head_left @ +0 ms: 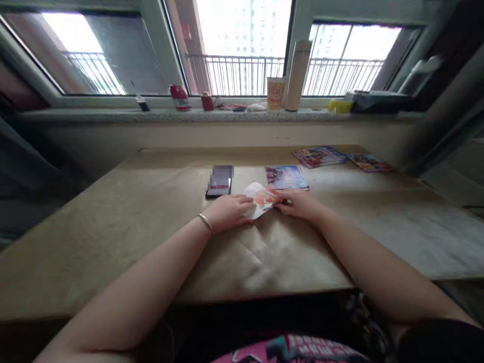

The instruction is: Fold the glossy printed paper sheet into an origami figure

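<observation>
A small printed paper, white with red and orange patches, is between my two hands above the front-middle of the table. My left hand, with a silver bangle at the wrist, holds its left side, fingers over the top and thumb near the lower edge. At its right edge my right hand pinches the paper between thumb and fingers. Just behind my right hand lies a picture booklet. A phone rests beyond my left hand, its screen partly blurred out.
Toward the back right of the table lie a stack of colourful booklets and another booklet pile. On the windowsill stand a red can, a small red bottle, a paper cup and a tall cylinder.
</observation>
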`<state>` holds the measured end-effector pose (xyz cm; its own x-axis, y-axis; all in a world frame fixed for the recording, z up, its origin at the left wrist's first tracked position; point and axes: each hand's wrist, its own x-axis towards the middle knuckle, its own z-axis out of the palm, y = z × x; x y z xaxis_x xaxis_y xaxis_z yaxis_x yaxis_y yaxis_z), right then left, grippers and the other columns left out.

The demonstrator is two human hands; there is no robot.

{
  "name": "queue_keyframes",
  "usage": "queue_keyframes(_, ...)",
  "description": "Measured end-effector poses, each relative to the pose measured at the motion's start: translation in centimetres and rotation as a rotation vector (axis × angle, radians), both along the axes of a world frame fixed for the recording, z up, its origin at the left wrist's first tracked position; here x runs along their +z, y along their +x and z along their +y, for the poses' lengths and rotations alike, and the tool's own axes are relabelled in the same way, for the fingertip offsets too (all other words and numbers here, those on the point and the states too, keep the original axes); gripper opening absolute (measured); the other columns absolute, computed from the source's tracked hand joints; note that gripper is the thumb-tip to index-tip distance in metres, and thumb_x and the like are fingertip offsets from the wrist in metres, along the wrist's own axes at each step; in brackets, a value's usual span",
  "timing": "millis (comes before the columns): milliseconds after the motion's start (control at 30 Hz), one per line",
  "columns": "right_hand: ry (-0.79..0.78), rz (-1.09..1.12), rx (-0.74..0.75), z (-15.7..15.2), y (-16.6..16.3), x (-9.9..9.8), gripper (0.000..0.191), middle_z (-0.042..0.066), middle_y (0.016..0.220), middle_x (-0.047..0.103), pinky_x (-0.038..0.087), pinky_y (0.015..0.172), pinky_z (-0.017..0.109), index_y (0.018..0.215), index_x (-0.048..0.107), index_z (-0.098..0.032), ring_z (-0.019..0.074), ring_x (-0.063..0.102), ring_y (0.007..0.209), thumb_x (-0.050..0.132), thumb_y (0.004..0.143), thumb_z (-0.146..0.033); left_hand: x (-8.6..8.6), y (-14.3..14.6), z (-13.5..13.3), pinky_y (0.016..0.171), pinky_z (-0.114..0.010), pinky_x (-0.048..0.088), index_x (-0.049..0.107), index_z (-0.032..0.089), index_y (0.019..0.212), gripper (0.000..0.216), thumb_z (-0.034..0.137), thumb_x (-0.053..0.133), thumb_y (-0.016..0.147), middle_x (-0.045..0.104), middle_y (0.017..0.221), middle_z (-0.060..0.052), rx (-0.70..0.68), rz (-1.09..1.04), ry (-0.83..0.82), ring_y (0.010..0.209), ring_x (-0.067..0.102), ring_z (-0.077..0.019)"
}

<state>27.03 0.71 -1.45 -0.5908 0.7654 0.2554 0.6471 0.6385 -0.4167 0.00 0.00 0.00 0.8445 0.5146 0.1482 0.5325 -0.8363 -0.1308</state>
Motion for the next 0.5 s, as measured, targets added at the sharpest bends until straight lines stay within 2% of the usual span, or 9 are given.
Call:
queue_keyframes(167,0.067,0.023,0.011,0.1,0.2,0.5,0.023,0.005,0.101,0.072,0.046,0.088,0.031,0.095,0.071,-0.021,0.0185,0.063,0.095,0.052,0.090,-0.033,0.0,-0.5,-0.1,0.098,-0.035,0.048,0.061,0.024,0.119,0.031,0.035,0.045,0.095,0.060,0.130,-0.006,-0.021,-0.029,-0.039,0.116,0.059,-0.0209)
queue_keyframes(233,0.114,-0.051,-0.063,0.4,0.6,0.7,0.029,0.006,0.107,0.071,0.045,0.092,0.033,0.098,0.072,-0.020,0.0195,0.062,0.101,0.045,0.093,-0.032,0.0,-0.5,-0.1,0.100,-0.035,0.047,0.061,0.023,0.119,0.031,0.033,0.047,0.093,0.057,0.133,-0.007,-0.022,-0.045,-0.068,0.118,0.057,-0.0217)
queue_keyframes(367,0.160,-0.253,-0.245,1.1,1.6,0.6,0.029,0.005,0.111,0.070,0.044,0.094,0.035,0.096,0.074,-0.022,0.0221,0.060,0.105,0.047,0.090,-0.031,0.1,-0.5,-0.1,0.103,-0.036,0.045,0.062,0.020,0.119,0.033,0.031,0.049,0.090,0.057,0.133,-0.008,-0.034,-0.082,-0.128,0.120,0.056,-0.0221)
queue_keyframes(500,0.202,-0.293,-0.377,1.7,1.8,0.1,0.028,0.007,0.116,0.067,0.043,0.097,0.036,0.097,0.075,-0.020,0.0243,0.058,0.108,0.049,0.087,-0.028,0.4,-0.5,-0.1,0.103,-0.036,0.044,0.063,0.019,0.118,0.033,0.030,0.052,0.088,0.060,0.130,-0.008,-0.034,-0.108,-0.174,0.118,0.056,-0.0222)
